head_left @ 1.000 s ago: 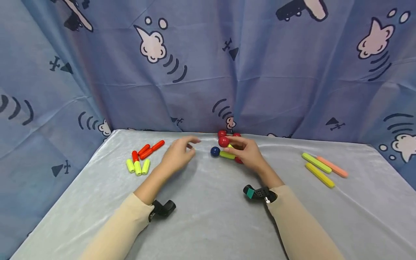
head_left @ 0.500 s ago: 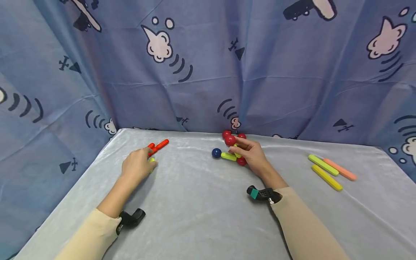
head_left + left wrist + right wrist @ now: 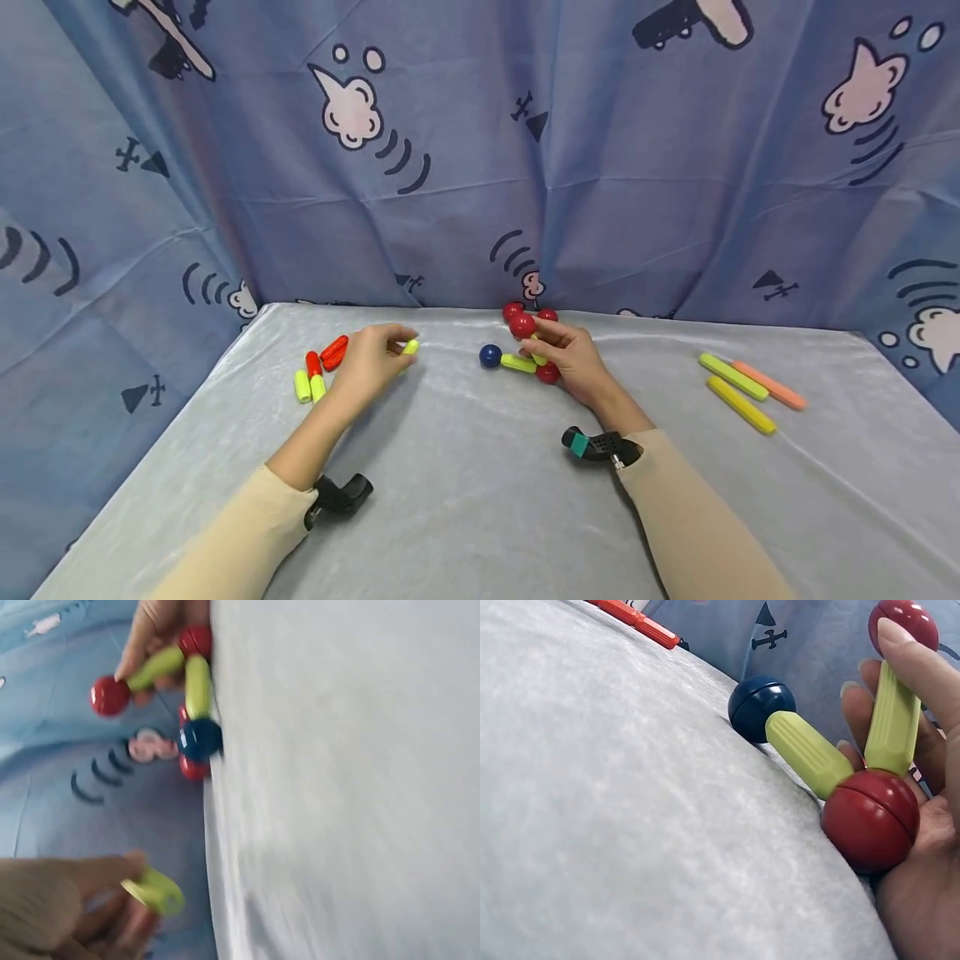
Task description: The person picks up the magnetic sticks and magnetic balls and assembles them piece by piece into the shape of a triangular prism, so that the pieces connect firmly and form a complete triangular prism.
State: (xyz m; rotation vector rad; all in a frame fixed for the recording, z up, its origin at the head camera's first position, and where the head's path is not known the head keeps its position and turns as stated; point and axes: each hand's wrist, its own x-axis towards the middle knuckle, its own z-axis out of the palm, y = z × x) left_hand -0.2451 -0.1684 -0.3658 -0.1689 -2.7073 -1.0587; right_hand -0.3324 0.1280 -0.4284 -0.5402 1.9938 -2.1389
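Note:
My left hand (image 3: 367,367) pinches a short yellow-green rod (image 3: 410,347) between thumb and fingers, above the table and left of the joined pieces; the left wrist view shows the rod's hollow end (image 3: 173,903). My right hand (image 3: 581,364) grips the joined pieces by the upper red ball (image 3: 522,325) and its rod. In the right wrist view, a rod (image 3: 894,720) runs from that ball down to a lower red ball (image 3: 871,821). From there a second rod (image 3: 808,754) leads to a blue ball (image 3: 761,709). My palm hides part of the lower ball in the head view.
Two more red balls (image 3: 513,311) lie behind the joined pieces, by the table's back edge. At the left are several red rods (image 3: 334,353) and yellow-green ones (image 3: 302,386). Longer green, orange and yellow sticks (image 3: 741,405) lie at the right. A patterned blue curtain (image 3: 450,167) hangs behind.
My left hand went to the rods at the left, then came back rightward with a yellow-green rod. My right hand keeps its grip, and the joined pieces have tilted slightly.

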